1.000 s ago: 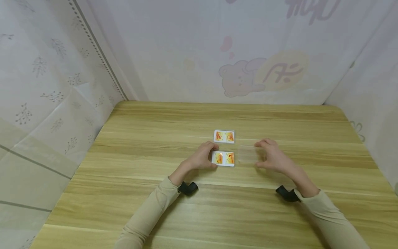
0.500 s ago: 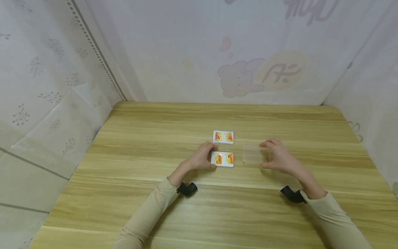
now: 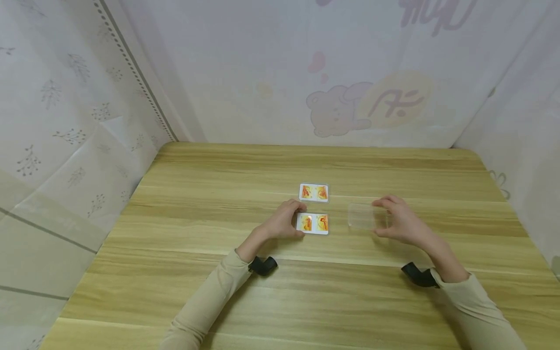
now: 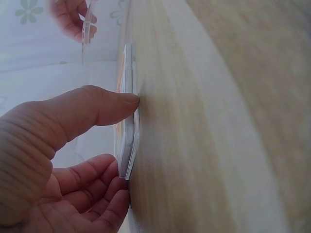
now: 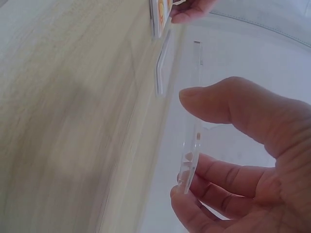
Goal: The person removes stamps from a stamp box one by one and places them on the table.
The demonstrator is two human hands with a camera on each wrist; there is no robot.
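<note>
Pale printed sheets hang behind and beside the wood-grain counter; on the back one we see a faded bear. Around the middle of the counter we find the near card, lying flat, face up, with two orange-and-yellow pictures side by side on white. Seen from the left wrist, its edge looks layered. Our left hand holds it by its left end, thumb on the side toward us and fingers curled round the far side, so the grasp is only as wide as the card.

To the right of it, apart from it, we hold the clear plate in our right hand. Thumb and fingers span the plate's right end, and the right wrist view shows it in the air, off the counter.

Just beyond the near card, with a strip of counter between them, we see the far card, also flat, with similar pictures and a clear border. Farther out, each wrist carries a black mount below a beige sleeve.
</note>
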